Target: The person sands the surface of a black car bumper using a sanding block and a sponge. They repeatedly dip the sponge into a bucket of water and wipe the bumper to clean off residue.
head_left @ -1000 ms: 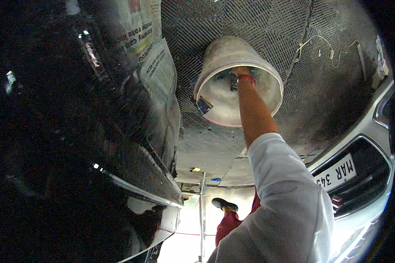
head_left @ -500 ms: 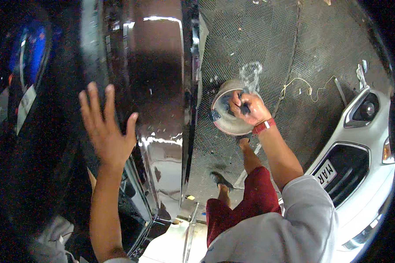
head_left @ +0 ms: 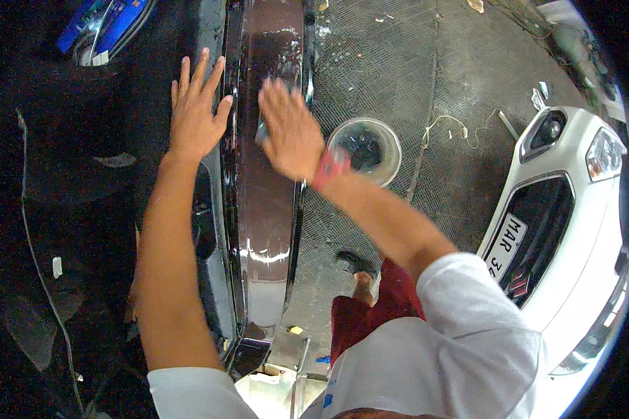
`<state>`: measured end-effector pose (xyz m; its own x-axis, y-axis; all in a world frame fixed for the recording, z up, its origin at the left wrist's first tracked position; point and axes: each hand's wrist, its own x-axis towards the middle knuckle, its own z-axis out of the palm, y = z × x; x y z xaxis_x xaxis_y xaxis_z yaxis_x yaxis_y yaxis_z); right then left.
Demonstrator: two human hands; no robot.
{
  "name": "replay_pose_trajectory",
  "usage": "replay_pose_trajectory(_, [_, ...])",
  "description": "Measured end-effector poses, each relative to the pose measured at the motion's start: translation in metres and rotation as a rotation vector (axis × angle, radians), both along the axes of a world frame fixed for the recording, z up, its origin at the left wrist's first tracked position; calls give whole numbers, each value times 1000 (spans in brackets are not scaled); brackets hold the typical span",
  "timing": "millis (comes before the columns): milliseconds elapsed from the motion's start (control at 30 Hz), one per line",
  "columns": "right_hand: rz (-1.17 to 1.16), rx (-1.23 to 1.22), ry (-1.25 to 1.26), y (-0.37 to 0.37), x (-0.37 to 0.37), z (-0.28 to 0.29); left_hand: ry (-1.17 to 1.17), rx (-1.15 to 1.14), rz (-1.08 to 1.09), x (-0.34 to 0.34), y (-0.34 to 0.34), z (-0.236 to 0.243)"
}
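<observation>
My left hand (head_left: pixel 196 122) lies with fingers spread on the dark edge beside a glossy maroon-brown car panel (head_left: pixel 265 227). My right hand (head_left: pixel 290 129), blurred by motion and wearing a red wristband, presses on that panel's upper part, closed over a greyish item mostly hidden beneath it. Wet streaks and droplets mark the paint above the fingers. A pale bucket (head_left: pixel 396 157) holding dark water stands on the floor just right of the panel, partly behind my right forearm.
A white car front (head_left: pixel 587 216) curves along the right. Textured matting (head_left: pixel 461 63) covers the floor, with a thin cord (head_left: pixel 433 129) and scraps on it. The black car interior (head_left: pixel 63 230) fills the left, with blue material (head_left: pixel 119 24) at top. A metal bar (head_left: pixel 302 370) stands near my legs.
My right hand was down inside the bucket, then came up out of it dripping and moved left onto the panel. My left hand has moved forward along the car. The view has shifted.
</observation>
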<state>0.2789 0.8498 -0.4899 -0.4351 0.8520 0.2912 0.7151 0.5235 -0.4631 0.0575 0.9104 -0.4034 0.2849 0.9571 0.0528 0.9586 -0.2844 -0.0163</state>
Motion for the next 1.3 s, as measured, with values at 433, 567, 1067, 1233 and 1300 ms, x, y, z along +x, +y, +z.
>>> replay_pose_trajectory(433, [148, 21, 121, 62, 8, -7, -104, 53, 26, 6, 0, 1])
replay_pose_trajectory(567, [-53, 53, -76, 80, -17, 2, -127, 15, 51, 8, 0, 6])
replay_pose_trajectory(1067, [-5, 78, -217, 294, 7, -12, -131, -112, 132, 14, 3, 18])
replay_pose_trajectory(1233, [305, -104, -86, 214, 15, -5, -106, -170, 166, 15, 5, 21])
replay_pose_trajectory(1300, [306, -28, -14, 238, 18, -9, -104, -164, 160, 15, 5, 22])
